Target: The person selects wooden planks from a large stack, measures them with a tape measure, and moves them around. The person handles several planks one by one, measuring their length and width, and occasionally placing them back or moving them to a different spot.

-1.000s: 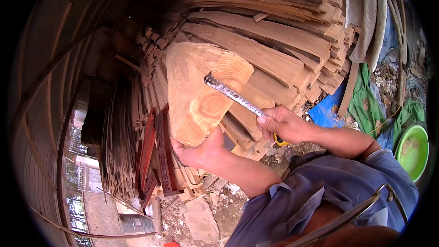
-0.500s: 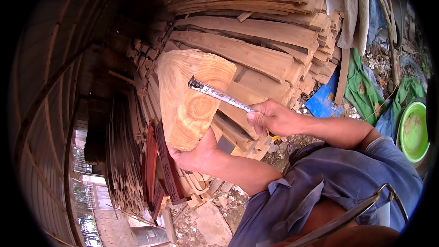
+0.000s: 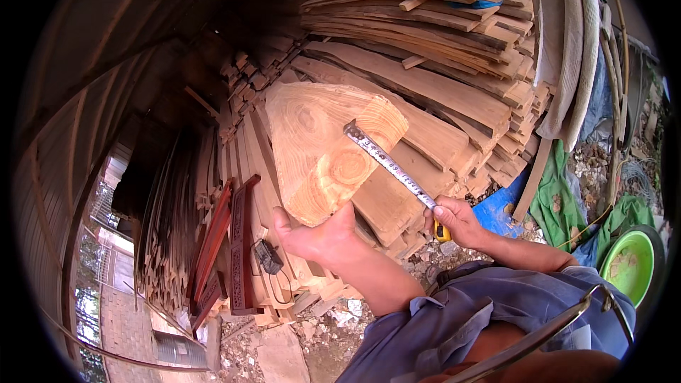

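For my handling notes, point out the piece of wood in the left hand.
The roughly triangular block with curved rings, its lower end in the left hand; the long boards behind it lie stacked.

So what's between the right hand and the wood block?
In the head view, the tape measure blade spans from the right hand to over the wood block, with planks behind.

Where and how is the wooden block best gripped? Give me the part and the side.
Probably the narrower lower end of the wooden block, coming from below, where the left hand is. The block tapers that way, and gripping there leaves its broad ringed face open for the tape measure in the right hand.
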`<state>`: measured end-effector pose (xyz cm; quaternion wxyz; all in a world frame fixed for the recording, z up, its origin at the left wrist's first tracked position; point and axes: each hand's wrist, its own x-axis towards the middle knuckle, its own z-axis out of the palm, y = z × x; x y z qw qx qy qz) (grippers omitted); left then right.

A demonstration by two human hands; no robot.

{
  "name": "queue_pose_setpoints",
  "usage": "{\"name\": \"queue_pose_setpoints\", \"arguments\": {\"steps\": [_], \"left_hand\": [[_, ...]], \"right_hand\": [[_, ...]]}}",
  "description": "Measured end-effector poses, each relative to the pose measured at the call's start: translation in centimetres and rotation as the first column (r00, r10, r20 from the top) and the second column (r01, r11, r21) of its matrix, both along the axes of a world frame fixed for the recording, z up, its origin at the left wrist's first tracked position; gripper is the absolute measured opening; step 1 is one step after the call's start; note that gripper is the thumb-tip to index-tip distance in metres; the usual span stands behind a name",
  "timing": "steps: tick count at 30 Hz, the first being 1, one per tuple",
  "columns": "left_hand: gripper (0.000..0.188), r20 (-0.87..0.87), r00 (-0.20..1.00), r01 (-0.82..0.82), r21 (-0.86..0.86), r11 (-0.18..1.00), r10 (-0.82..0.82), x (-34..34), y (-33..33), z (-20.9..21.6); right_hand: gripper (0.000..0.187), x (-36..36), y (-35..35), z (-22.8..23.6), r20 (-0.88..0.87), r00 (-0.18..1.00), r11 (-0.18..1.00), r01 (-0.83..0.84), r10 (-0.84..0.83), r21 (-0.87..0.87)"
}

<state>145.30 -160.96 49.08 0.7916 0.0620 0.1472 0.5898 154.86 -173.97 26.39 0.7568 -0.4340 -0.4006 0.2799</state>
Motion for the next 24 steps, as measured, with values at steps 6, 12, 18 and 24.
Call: {"name": "queue_pose_setpoints", "arguments": {"steps": [6,12,18,24], "left_hand": [[0.061,0.009,1.000,0.024,-0.002,1.000,-0.024,0.6,-0.7,-0.2],[0.055,0.022,0.996,0.086,-0.065,0.994,-0.085,3.4,-0.7,-1.1],[0.056,-0.019,0.996,0.090,-0.025,0.996,-0.090,3.9,-1.1,-0.9],[0.064,-0.076,0.996,0.044,0.024,0.999,-0.042,4.5,-0.7,-1.9]], "right_hand": [[0.029,0.5,1.8,6.8,0.152,0.969,0.980,0.186,-0.196,0.077],[0.023,3.1,3.1,13.0,0.196,0.914,0.935,0.339,-0.354,0.108],[0.024,3.1,2.7,14.1,0.195,0.897,0.917,0.391,-0.398,0.076],[0.023,3.2,1.9,14.2,0.192,0.909,0.928,0.372,-0.369,0.025]]}}
